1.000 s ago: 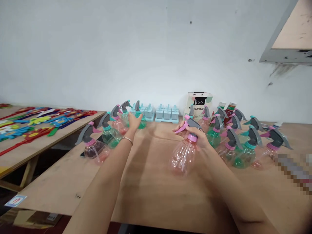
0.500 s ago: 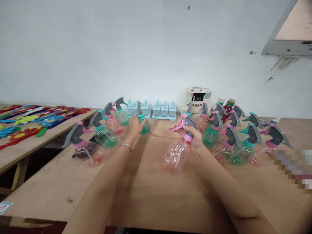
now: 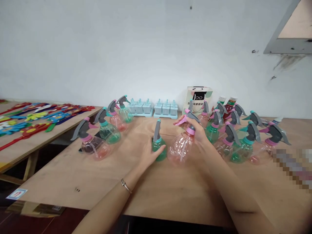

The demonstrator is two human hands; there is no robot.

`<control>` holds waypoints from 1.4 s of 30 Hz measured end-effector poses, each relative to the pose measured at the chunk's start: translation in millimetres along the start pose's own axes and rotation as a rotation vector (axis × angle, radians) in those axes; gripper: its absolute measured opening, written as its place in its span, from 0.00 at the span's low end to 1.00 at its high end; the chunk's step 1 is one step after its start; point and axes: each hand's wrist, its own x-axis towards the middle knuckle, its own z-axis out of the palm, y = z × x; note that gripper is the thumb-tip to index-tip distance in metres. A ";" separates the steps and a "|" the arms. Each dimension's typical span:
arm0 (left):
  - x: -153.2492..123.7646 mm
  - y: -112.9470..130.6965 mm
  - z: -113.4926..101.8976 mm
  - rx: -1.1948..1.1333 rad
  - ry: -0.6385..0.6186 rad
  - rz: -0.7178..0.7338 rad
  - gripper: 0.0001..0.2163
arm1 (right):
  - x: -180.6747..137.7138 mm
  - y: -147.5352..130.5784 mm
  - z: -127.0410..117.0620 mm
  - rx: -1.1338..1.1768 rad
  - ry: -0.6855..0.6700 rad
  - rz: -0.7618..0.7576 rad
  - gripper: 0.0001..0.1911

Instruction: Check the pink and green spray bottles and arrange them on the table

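Note:
My left hand (image 3: 151, 152), with a bracelet at the wrist, is closed round the body of a green spray bottle (image 3: 161, 155) with a grey and turquoise head. Just right of it, my right hand (image 3: 197, 129) grips the neck and trigger head of a clear pink spray bottle (image 3: 180, 148). Both bottles are upright at the middle of the table. A row of pink and green spray bottles stands at the left, with a pink one (image 3: 99, 149) nearest. More are grouped at the right, among them a green one (image 3: 240, 151).
Light blue ice-pop moulds (image 3: 165, 110) and a printed paper bag (image 3: 198, 100) stand against the wall, beside red bottles (image 3: 230, 105). A dark phone-like object (image 3: 82, 150) lies behind the left bottles. On the left table (image 3: 56, 133) lie colourful hand-shaped toys (image 3: 36, 129).
My left hand has brought the green spray bottle from the back of the table toward me and right, beside the pink one. My right hand keeps its grip; the view has shifted slightly.

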 end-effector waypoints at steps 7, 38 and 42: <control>2.3 -11.6 -6.6 0.084 -0.044 0.055 0.23 | -1.2 5.7 -1.9 0.026 0.052 0.050 0.18; 4.3 -14.3 -8.6 0.071 -0.046 0.050 0.22 | 17.0 34.8 -12.3 -0.383 0.329 -0.312 0.08; 4.8 -13.4 -9.7 0.078 -0.055 0.051 0.22 | 24.7 38.7 -38.6 -0.596 0.452 -0.372 0.15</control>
